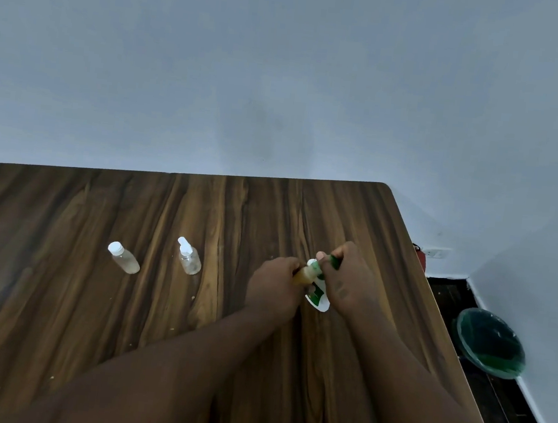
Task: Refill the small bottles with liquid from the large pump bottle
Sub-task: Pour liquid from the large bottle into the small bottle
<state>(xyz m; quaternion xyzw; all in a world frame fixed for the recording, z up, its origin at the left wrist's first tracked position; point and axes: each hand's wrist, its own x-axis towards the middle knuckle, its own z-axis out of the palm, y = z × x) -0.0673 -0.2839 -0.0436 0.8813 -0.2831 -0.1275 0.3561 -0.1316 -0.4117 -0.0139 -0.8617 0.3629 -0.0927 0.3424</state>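
A green waste bin [491,344] stands on the dark floor right of the wooden table [89,294], with a white wall socket [438,253] on the wall beyond. Left on the table stand a clear capped small bottle [123,258] and a clear spray-topped small bottle [189,257], apart from the hands. The left hand [274,288] grips an amber-filled small bottle [303,276] against the large pump bottle [318,296]. The right hand [346,280] curls round its green pump head and hides much of it. Its green-and-white label is unreadable.

Wood-grain table [55,291], capped small bottle [123,258], pump-top small bottle [189,257] nearby
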